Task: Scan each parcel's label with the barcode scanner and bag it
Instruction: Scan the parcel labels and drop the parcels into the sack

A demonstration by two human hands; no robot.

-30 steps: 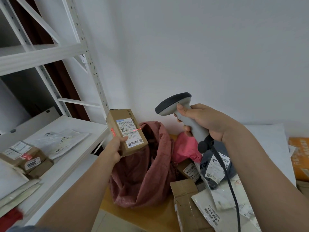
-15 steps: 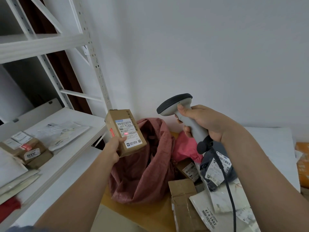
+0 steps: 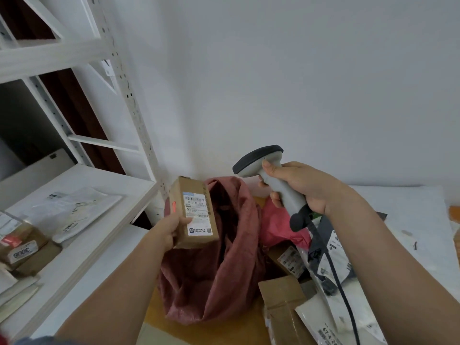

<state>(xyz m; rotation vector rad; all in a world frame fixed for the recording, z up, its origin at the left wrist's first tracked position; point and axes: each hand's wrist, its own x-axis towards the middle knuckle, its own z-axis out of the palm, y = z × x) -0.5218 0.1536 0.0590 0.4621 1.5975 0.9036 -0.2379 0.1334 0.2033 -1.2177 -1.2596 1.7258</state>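
Small brown cardboard parcel (image 3: 195, 214), upright and slightly tilted, white label (image 3: 198, 213) facing the camera, held up over the open mouth of a dark red woven bag (image 3: 219, 265). Red scanner dot on the parcel's left side face at 9 o'clock from the label. Left hand (image 3: 169, 229) clamped on the parcel's lower left corner, thumb across the front edge just beside the label, other fingers hidden behind the box. Barcode scanner (image 3: 271, 180) at 2 o'clock from the parcel, well apart from it, dark head pointed left toward it. Right hand (image 3: 302, 186) closed tight around the grey scanner handle, thumb on top near the head, fingertips wrapped underneath. Black cable (image 3: 341, 292) runs from the handle base down toward 5 o'clock. Hands apart, each gripping its own item.

Pink poly bag (image 3: 278, 227) just right of the red bag, below the scanner. At 4 to 5 o'clock a heap of parcels: brown box (image 3: 283, 302), grey and white mailers (image 3: 328, 247) with labels, touching and overlapping. White shelf rack (image 3: 82, 200) at 9 o'clock, holding a clear mailer (image 3: 74, 210) and a taped brown box (image 3: 22, 245). White wall (image 3: 298, 70) behind.
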